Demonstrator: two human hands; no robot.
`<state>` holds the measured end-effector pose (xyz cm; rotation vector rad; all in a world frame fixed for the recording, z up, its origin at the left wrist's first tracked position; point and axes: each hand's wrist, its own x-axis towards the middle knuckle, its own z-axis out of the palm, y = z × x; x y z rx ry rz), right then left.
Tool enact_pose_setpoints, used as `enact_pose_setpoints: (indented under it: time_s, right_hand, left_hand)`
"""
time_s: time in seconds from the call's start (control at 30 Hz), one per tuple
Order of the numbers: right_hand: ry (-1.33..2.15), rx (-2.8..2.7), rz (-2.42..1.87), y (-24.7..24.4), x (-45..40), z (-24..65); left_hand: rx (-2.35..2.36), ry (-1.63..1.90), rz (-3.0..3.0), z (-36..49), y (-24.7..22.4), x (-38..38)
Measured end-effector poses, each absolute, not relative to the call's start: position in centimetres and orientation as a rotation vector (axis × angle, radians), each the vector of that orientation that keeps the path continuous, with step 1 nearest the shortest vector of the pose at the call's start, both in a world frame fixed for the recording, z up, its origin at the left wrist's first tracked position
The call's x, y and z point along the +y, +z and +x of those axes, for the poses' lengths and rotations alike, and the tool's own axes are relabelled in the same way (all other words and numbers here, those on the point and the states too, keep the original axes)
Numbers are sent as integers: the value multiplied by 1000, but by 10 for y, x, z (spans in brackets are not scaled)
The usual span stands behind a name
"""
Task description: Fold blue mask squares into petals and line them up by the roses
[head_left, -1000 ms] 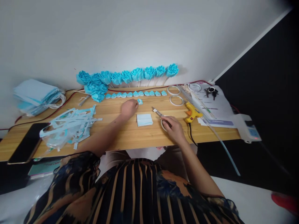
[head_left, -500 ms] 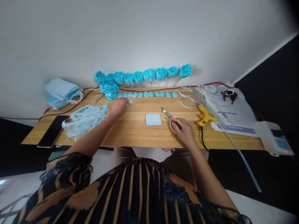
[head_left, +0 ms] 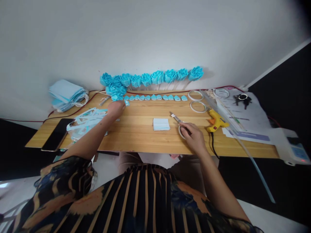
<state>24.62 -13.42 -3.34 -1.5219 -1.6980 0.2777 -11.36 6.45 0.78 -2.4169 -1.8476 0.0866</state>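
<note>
Near the back edge of the desk (head_left: 141,137), the left hand (head_left: 116,109) pinched a petal (head_left: 127,103)

Just in front of the leftmost piece in a row of petals (head_left: 153,97), the pinched petal lay at the left hand's fingertips, small and pale blue. The row ran parallel to the back edge, and behind it blue flowers (head_left: 157,77) leaned along the wall (head_left: 155,38), with more of them heaped at the row's left end.

Nearer the front edge, the right hand (head_left: 195,138) was curled around the handles of the scissors (head_left: 175,116), whose blades pointed toward the back edge. Just left of the scissors, between the two hands, sat a white stack (head_left: 161,124).

Toward the left edge were strips (head_left: 84,123), partly hidden by the left forearm, with a phone (head_left: 54,135) by the front left corner and a pile of masks (head_left: 65,92) at the back left corner.

Right of the scissors lay a yellow glue gun (head_left: 217,121), with two rings (head_left: 198,106) behind it. Keys (head_left: 246,101) rested on papers (head_left: 259,113) by the back right corner, and a long tube (head_left: 259,176) stuck out past the front edge.
</note>
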Motion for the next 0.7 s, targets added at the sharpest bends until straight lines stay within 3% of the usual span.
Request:
enact_pose_setpoints:
  time_s: [0.7]
  right_hand:
    - [264, -1709, -1506, -36, -134, 248]
  left_hand:
    - [-1536, 347, -2456, -115, 15, 73]
